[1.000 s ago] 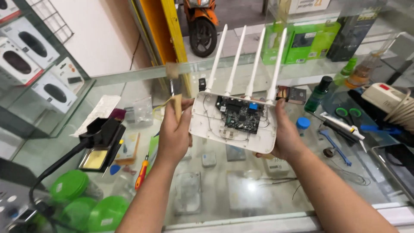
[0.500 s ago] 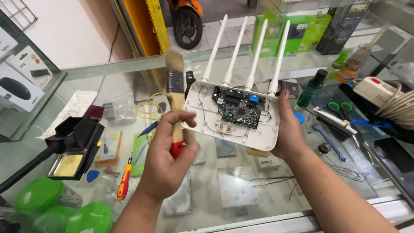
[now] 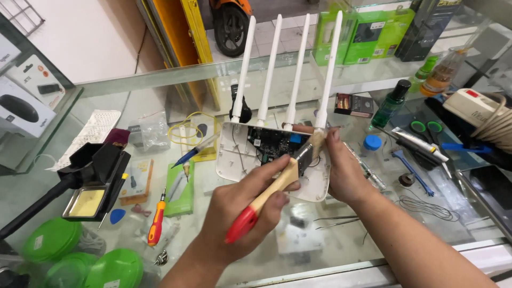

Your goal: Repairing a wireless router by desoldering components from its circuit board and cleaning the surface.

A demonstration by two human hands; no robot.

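With the opened white router (image 3: 274, 160) taken as the landmark, the scene is read from left to right. Well to its left a black lamp-like fixture (image 3: 96, 176) is seen on the glass table (image 3: 133, 101), with an orange-handled screwdriver (image 3: 156, 224) lower left of the router and a blue pen (image 3: 193, 153) just beside its left edge. In front of the router the left hand (image 3: 240, 213) is closed around a paintbrush (image 3: 274, 186) with a wooden shaft and a red handle end; the brush is held slanted, its bristles laid against the exposed circuit board (image 3: 272, 143) near the router's right side. The step in hand is judged to be the brushing of the board inside the open shell. The next move would seem to call for short, light strokes across the board, kept clear of the thin wires, while the shell is held steady. The left forearm is brought up from below with the wrist bent inward. At the router's right edge the right hand (image 3: 344, 170) is wrapped around the shell, the casing being propped tilted above the table with its four antennas (image 3: 288, 69) standing upward. Farther right, a small green bottle (image 3: 392, 102) and scissors (image 3: 426, 128) lie apart from the router.
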